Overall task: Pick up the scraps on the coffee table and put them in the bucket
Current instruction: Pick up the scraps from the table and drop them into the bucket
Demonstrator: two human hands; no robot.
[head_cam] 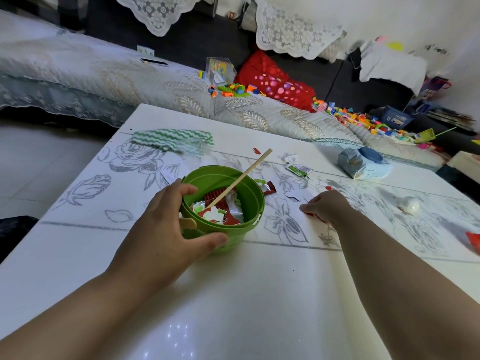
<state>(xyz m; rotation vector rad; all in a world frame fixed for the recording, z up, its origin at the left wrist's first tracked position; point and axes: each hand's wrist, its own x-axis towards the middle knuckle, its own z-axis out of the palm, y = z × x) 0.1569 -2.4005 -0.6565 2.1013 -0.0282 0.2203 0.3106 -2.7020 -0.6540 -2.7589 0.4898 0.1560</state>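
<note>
L hand (166, 224) grips bucket (241, 229): fingers curled over near-left rim, thumb pressed on outer wall. Bucket upright on table (259, 294), centre-left, approx. half full of red, white and green scraps (220, 211); stick (244, 175) leans out over far rim.

R hand (327, 206) down on table just right of bucket, fingers bunched together, tips pinching red scrap (309, 214).

Loose on table beyond bucket: wrapper (298, 168), white paper (296, 196), red bit (256, 151). Striped cloth (171, 141) at far-left; wipes pack (363, 162) at far-right.
</note>
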